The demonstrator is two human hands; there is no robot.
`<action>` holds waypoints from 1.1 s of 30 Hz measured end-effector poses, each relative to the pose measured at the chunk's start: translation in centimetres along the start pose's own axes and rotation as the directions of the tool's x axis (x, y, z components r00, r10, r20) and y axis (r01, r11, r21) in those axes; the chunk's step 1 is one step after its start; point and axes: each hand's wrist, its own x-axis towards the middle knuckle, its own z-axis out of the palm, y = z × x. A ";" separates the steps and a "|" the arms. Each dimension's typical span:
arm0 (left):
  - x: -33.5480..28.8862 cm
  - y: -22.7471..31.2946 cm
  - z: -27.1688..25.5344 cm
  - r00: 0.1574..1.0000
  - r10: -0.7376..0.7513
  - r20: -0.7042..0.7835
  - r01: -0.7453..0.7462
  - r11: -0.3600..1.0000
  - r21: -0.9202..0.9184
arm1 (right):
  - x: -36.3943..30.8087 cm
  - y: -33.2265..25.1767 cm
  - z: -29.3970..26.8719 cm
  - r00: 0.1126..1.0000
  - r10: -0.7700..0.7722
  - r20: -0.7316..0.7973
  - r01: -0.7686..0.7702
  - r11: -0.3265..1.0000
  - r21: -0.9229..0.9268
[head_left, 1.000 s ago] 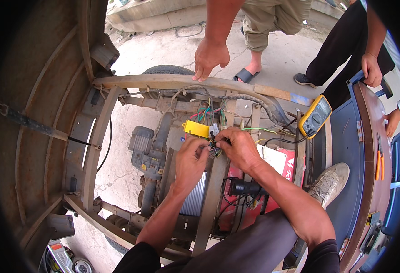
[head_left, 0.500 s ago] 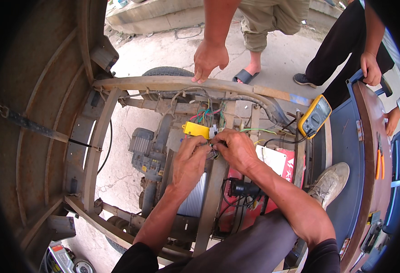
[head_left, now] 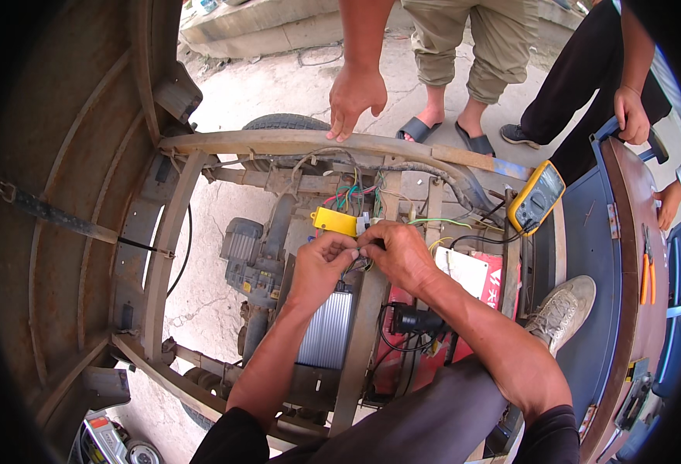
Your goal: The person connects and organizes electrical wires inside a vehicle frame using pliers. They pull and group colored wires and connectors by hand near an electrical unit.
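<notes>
My left hand is closed in a pinch, its fingertips meeting those of my right hand, also pinched. Between them are thin wires, partly covered by the fingers. Just beyond the fingertips lies a yellow box with a small white connector beside it. Red, green and blue-green wires run behind the box. Below my left hand sits a finned silver metal unit. A green wire stretches off to the right of my right hand.
A metal vehicle frame surrounds the work, with a motor at left. A yellow multimeter leans at right. Orange-handled pliers rest on the brown panel. A co-worker's hand touches the far rail; another person stands right.
My left hand has shifted slightly, its fingers curling tighter around the wires. My right hand stays nearly still. Across the frame, the co-worker has moved, and both sandalled feet now show.
</notes>
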 end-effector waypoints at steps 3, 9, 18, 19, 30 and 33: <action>0.6 0.3 -0.5 0.999 -0.036 0.040 0.040 0.994 -0.102 | 0.0 -0.4 -0.4 0.991 0.113 0.066 -0.116 0.992 0.042; 1.5 -0.4 -1.7 0.940 -0.313 0.137 0.341 0.891 -0.299 | 0.1 -0.1 -0.1 0.985 0.158 0.069 -0.165 0.981 0.102; 1.8 -0.6 -2.2 0.930 -0.323 0.176 0.367 0.852 -0.374 | 0.3 1.8 -2.1 0.966 0.256 -0.042 -0.221 0.895 0.387; 1.8 -0.4 -2.0 0.931 -0.330 0.158 0.366 0.848 -0.384 | 0.2 2.3 -2.3 0.965 0.257 -0.042 -0.222 0.896 0.386; 1.7 -0.4 -2.2 0.933 -0.330 0.145 0.360 0.833 -0.420 | 0.1 2.7 -2.2 0.972 0.235 -0.024 -0.214 0.917 0.338; 1.6 -0.3 -2.1 0.934 -0.329 0.139 0.356 0.832 -0.425 | 0.1 2.7 -2.3 0.971 0.237 -0.012 -0.218 0.912 0.348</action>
